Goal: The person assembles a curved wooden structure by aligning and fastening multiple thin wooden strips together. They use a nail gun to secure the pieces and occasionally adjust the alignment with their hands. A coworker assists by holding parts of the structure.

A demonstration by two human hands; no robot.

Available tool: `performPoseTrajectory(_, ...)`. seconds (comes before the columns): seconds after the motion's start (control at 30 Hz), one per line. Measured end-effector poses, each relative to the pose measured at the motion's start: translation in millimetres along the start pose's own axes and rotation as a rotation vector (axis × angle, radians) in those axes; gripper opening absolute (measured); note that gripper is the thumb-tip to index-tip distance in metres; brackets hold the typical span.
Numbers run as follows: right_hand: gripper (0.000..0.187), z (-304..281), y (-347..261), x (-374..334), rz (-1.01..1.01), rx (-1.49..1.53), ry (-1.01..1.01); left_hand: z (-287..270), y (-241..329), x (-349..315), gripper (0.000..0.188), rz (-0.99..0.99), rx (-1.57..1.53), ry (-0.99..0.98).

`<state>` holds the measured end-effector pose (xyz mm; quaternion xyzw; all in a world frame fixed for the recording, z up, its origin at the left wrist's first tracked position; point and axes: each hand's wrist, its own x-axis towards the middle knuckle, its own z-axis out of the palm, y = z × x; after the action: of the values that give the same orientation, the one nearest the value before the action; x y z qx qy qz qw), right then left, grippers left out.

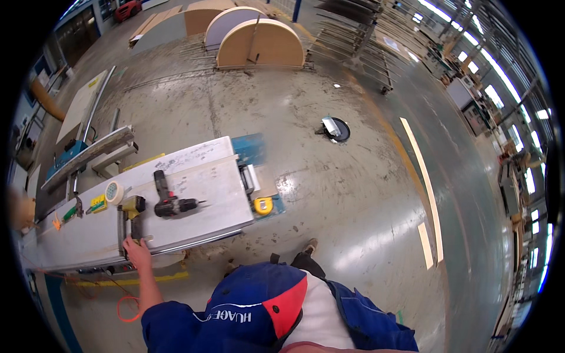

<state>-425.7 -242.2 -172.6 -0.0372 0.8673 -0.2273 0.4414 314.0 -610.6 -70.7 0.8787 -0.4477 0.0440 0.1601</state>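
Observation:
My left hand (139,255) is at the near edge of the white-topped workbench (206,159), its fingers closed round the lower end of a black and yellow nail gun (135,205). The nail gun lies on the bench top. To its right a black and red cordless drill (169,204) rests on its side, bit pointing right. A roll of tape (114,192) sits just beyond the nail gun. At the bench's right end is a yellow tape measure (263,205). My right sleeve (371,320) shows at the lower edge, but the right hand is out of sight.
A green-handled tool (72,210) lies farther left on the bench. An orange hose (127,309) hangs below it. A black round object (337,129) and pale wood strips (425,182) lie on the floor. Half-round wooden panels (262,44) stand at the back beside a metal rack (347,29).

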Motion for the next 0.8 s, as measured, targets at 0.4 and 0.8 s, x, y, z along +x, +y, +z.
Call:
performPoseTrajectory(0.4, 0.026, -151.9, -272.4, 235.2, -0.212, 0.243, -0.05, -15.1, 267.3, -80.5, 0.053, 0.131, -0.336, 0.278)
performPoseTrajectory(0.8, 0.032, 45.9, -784.2, 113.2, -1.294, -0.496, -0.531, 93.0, 652.1, -129.4, 0.025, 0.503, -1.076, -0.605)
